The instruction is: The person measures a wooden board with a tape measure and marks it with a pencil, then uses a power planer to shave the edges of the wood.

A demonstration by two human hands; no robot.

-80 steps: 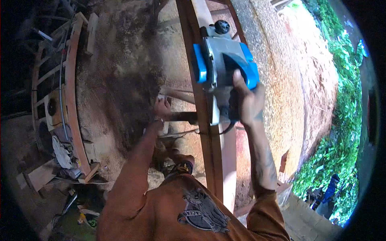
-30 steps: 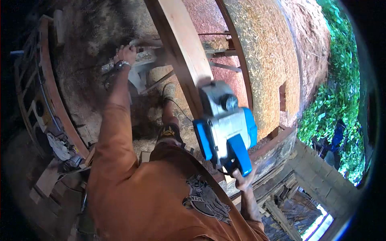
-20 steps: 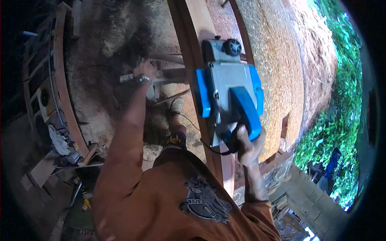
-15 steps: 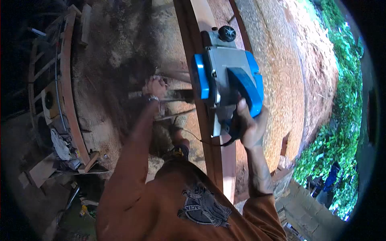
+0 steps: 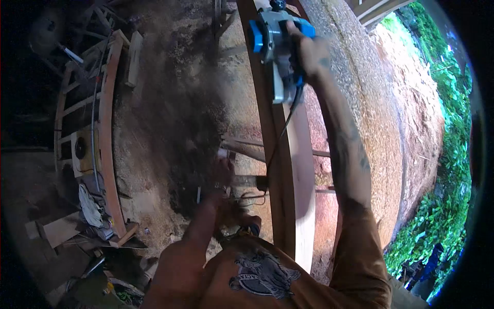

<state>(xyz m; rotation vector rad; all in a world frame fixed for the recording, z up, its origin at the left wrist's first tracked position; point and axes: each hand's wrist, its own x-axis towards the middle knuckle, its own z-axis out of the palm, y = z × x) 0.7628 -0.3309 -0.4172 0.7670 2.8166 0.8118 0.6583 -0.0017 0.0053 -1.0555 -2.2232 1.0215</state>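
My right hand (image 5: 313,54) is wrapped round the handle of a blue and silver electric planer (image 5: 275,49). The planer sits on a long wooden beam (image 5: 282,170), well out ahead of me. From its rear, a dark cord (image 5: 289,116) hangs down across the beam. My left hand (image 5: 224,172) is low on the left side, apart from the beam, near its wooden supports (image 5: 247,149). Motion and flying dust smear its fingers, so I cannot tell whether it holds anything.
Wood shavings (image 5: 381,134) cover the ground on both sides. A dark cloud of dust (image 5: 180,113) hangs to the left. Further left stands a wooden frame (image 5: 106,139) with boards and clutter at its foot. Green plants (image 5: 437,195) grow along the right edge.
The planer has moved forward along the beam, away from me, with my right arm stretching out after it. My left hand now appears lower and more blurred, and the view has shifted.
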